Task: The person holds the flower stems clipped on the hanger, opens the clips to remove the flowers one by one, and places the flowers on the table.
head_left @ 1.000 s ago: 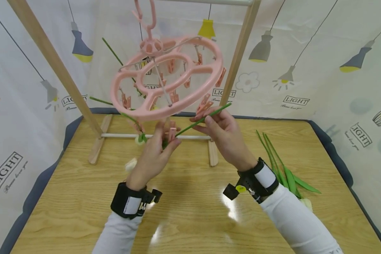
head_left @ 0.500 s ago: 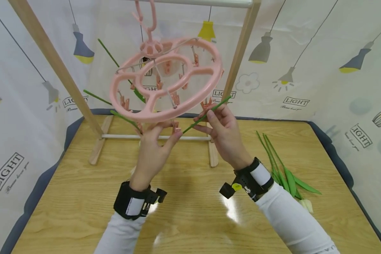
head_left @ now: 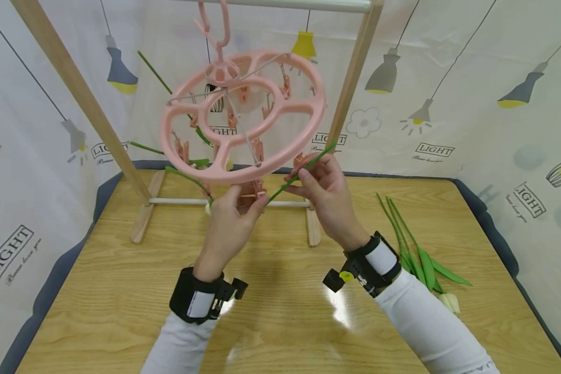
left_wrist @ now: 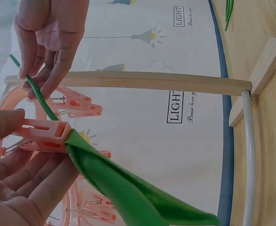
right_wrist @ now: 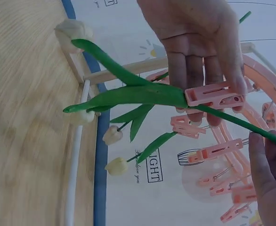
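Note:
My left hand pinches a pink clothespin between thumb and fingers, below the near rim of a round pink hanger. The clothespin's end is at the leaf base of an artificial white tulip, whose green leaf and white bloom show in the right wrist view. My right hand pinches the tulip's green stem near its cut end, to the right of the clothespin. In the left wrist view the stem runs from the right fingertips to the clothespin.
The hanger hangs from a wooden stand. More tulips hang head down from its left clothespins. Several loose tulips lie on the table at right. Spare pink clothespins dangle close to my right hand.
My left hand has shifted slightly up and right with the clothespin, which has tilted. The right hand keeps its pinch on the stem and has moved little. The hanger has swung slightly left.

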A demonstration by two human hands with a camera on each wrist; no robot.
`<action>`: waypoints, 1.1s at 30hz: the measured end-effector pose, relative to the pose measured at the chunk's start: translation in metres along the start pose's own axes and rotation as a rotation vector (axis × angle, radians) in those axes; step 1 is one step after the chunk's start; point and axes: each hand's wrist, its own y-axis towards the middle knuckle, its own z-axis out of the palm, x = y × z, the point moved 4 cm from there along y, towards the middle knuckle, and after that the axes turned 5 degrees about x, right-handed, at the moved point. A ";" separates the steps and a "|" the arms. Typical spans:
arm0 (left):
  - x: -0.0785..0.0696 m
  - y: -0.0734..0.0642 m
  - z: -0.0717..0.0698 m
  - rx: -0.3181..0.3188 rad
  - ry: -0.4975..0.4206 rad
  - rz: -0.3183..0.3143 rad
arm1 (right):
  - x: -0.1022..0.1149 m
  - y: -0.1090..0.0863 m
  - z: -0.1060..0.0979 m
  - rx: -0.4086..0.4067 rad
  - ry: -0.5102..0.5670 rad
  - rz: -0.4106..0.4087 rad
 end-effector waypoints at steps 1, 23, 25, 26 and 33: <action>0.001 0.000 0.000 0.003 -0.020 -0.006 | 0.001 0.000 0.000 0.002 -0.024 -0.011; -0.006 0.006 0.000 0.003 0.008 0.048 | 0.003 0.005 0.003 -0.086 -0.120 -0.097; -0.006 0.006 0.000 0.023 -0.005 0.036 | 0.003 0.005 0.003 -0.111 -0.114 -0.104; -0.006 0.007 0.000 0.031 -0.007 0.032 | 0.003 0.005 0.004 -0.120 -0.112 -0.105; -0.008 0.007 0.000 0.010 -0.029 0.034 | 0.002 0.005 0.006 -0.084 -0.109 -0.102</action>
